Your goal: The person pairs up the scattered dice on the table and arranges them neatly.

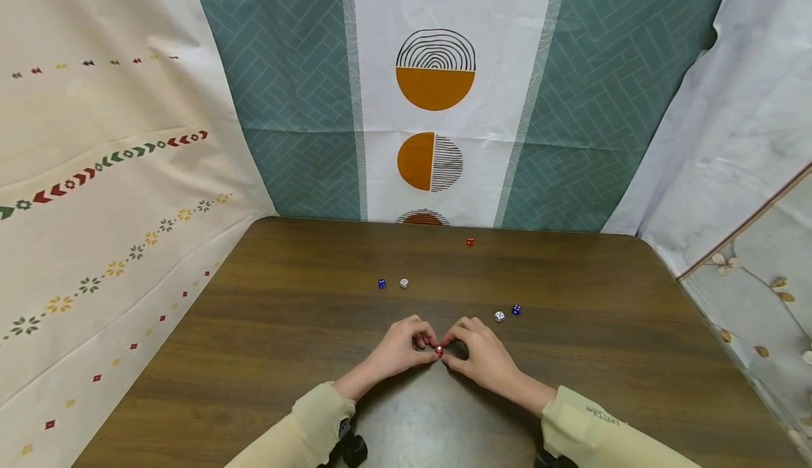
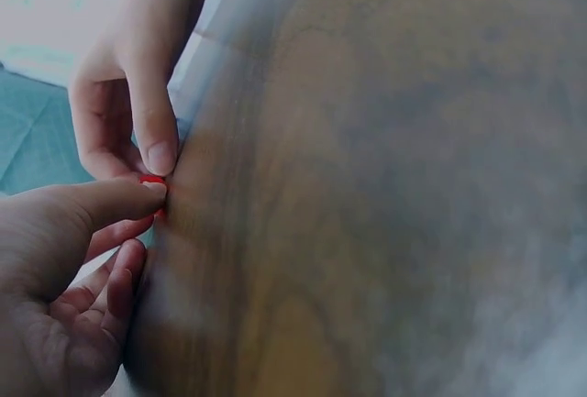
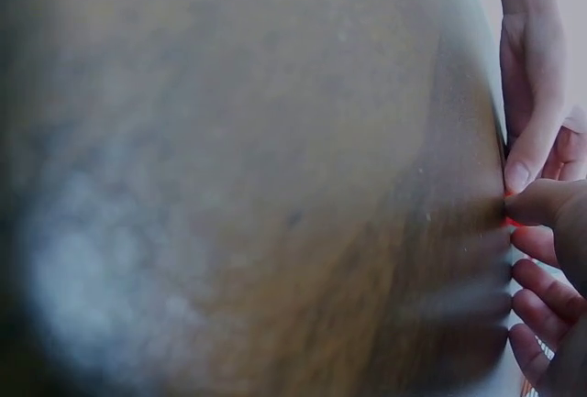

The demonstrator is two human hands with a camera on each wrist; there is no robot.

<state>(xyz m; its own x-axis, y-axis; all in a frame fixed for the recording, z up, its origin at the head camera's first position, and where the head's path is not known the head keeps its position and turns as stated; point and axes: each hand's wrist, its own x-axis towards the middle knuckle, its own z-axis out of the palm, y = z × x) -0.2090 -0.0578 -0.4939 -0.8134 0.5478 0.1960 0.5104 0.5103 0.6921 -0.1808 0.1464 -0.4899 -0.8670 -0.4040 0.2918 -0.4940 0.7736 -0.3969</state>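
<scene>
Close to the front of the wooden table, a small red die (image 1: 439, 350) sits between the fingertips of both hands. My left hand (image 1: 404, 345) pinches it from the left with thumb and index finger, the other fingers curled loosely. From the right, my right hand (image 1: 480, 352) pinches the same die, its thumb and index finger forming a ring shape. In the left wrist view a sliver of the red die (image 2: 152, 178) shows behind the left thumb. The right wrist view has the right thumb covering most of it, just below the left thumb's tip.
On the brown table (image 1: 304, 263), a blue die (image 1: 382, 284) and a white die (image 1: 404, 283) lie beyond the left hand. Another white die (image 1: 500, 316) and blue die (image 1: 517, 309) lie beyond the right hand. A second red die (image 1: 470, 242) is near the back edge, before a patterned curtain (image 1: 298, 101).
</scene>
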